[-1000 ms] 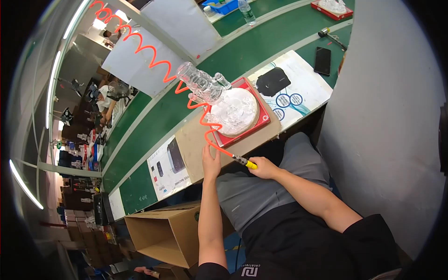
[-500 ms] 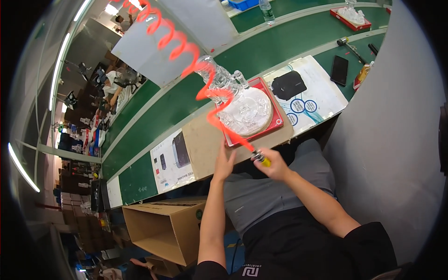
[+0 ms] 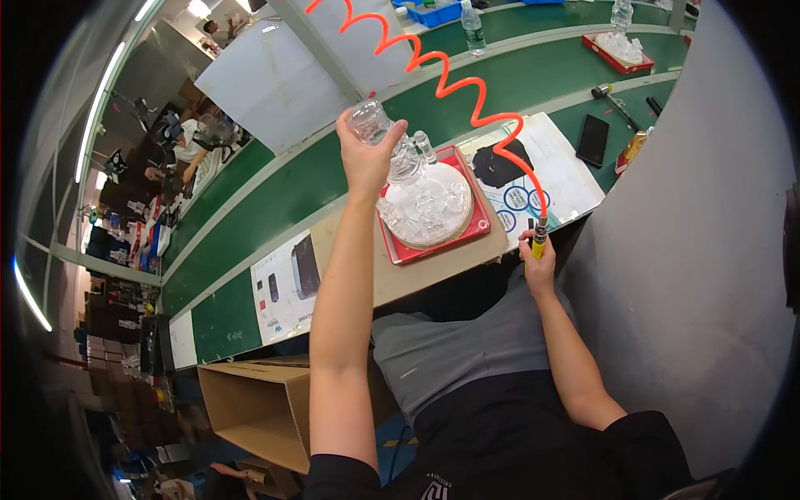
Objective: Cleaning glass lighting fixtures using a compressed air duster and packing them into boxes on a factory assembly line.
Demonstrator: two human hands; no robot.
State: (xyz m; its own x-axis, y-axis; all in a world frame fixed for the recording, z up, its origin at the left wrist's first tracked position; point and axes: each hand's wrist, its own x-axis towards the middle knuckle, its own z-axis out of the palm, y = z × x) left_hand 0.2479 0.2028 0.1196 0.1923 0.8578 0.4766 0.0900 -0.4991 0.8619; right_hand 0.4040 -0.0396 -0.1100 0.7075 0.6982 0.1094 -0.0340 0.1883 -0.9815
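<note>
On the workbench edge sits a clear, tower-like transparent piece (image 3: 406, 163) with a round pale base (image 3: 429, 204), standing in a shallow red tray (image 3: 483, 225). My left hand (image 3: 367, 158) is closed around the upper part of the tower. Off to the right of the tray, my right hand (image 3: 540, 262) grips a yellow air tool (image 3: 539, 242) with a metal fitting. An orange coiled hose (image 3: 477, 104) runs from that fitting up toward the far side. What the tool's nozzle looks like is hidden by my fingers.
A cardboard sheet (image 3: 400, 279) lies under the tray. To the right are a black phone (image 3: 592, 140), a hammer (image 3: 615, 104) and another red tray (image 3: 617, 62) with a clear piece. A water bottle (image 3: 473, 29) stands behind. An open carton (image 3: 258, 408) is below left.
My left hand has risen from the tray's front edge to the tower's top and closed on it. My right hand has moved right with the air tool, swinging the hose rightward.
</note>
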